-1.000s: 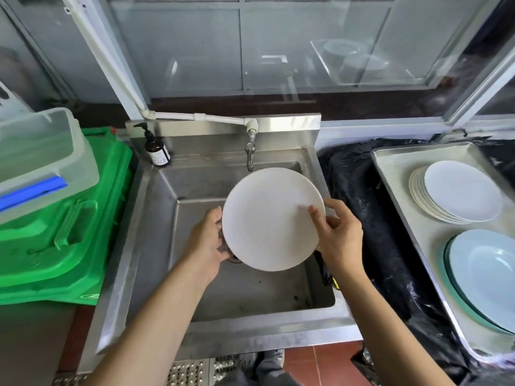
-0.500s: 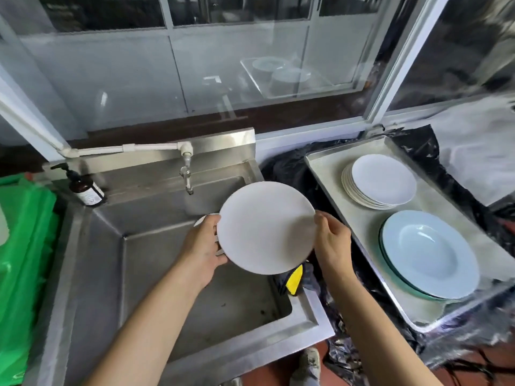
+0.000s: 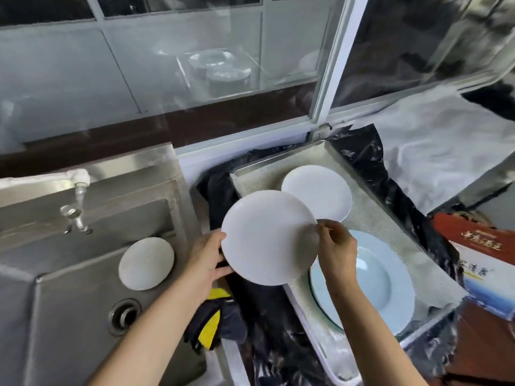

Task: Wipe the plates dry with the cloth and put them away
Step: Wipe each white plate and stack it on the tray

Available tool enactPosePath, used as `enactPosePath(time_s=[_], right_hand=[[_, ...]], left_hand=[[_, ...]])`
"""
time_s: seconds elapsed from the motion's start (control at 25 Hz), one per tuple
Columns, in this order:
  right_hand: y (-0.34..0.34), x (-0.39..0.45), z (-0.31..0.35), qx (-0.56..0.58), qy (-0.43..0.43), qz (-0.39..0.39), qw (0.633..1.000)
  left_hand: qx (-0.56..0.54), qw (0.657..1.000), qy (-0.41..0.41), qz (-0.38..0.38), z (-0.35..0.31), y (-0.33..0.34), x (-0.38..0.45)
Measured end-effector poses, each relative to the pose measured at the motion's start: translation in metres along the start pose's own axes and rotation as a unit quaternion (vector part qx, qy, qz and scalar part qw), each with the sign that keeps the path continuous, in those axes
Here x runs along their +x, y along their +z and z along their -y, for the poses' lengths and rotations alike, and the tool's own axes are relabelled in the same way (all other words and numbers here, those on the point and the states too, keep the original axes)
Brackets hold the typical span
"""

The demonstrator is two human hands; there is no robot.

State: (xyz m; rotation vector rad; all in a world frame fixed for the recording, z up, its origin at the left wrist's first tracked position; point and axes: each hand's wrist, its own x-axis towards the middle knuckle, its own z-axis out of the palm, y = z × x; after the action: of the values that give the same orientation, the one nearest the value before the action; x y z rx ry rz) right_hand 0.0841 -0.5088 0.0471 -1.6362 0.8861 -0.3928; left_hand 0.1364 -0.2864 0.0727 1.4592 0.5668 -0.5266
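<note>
Both hands — left hand point(image 3: 206, 256), right hand point(image 3: 337, 247) — pinch 1 white plate point(image 3: 267, 236) by its rim above the tray point(image 3: 370, 215).

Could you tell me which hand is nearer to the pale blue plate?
Right. The right hand is directly above the blue plate; the left hand grips the white plate's far edge, sinkward.

One head-worn wide-angle view looks forward and steeply down from close above. The steel sink point(image 3: 69, 288) fills the lower left of the frame, the tray point(image 3: 370, 213) sits right of centre, and window glass point(image 3: 139, 65) spans the top.
</note>
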Motion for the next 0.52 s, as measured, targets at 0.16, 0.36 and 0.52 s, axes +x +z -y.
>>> enactPosePath(time_s=[0.16, 0.36, 0.52], right_hand=[[-0.02, 0.07, -0.011, 0.008, 0.038, -0.003, 0.999], [-0.025, 0.146, -0.018, -0.015, 0.037, -0.014, 0.999], [-0.022, 0.182, -0.025, -0.027, 0.027, -0.032, 0.999]], left_hand=[[0.03, 1.0, 0.001, -0.001, 0.0, 0.067, 0.042], [0.063, 0.998, 0.013, -0.003, -0.01, 0.129, 0.09], [0.073, 0.997, 0.021, 0.008, -0.014, 0.159, 0.113]])
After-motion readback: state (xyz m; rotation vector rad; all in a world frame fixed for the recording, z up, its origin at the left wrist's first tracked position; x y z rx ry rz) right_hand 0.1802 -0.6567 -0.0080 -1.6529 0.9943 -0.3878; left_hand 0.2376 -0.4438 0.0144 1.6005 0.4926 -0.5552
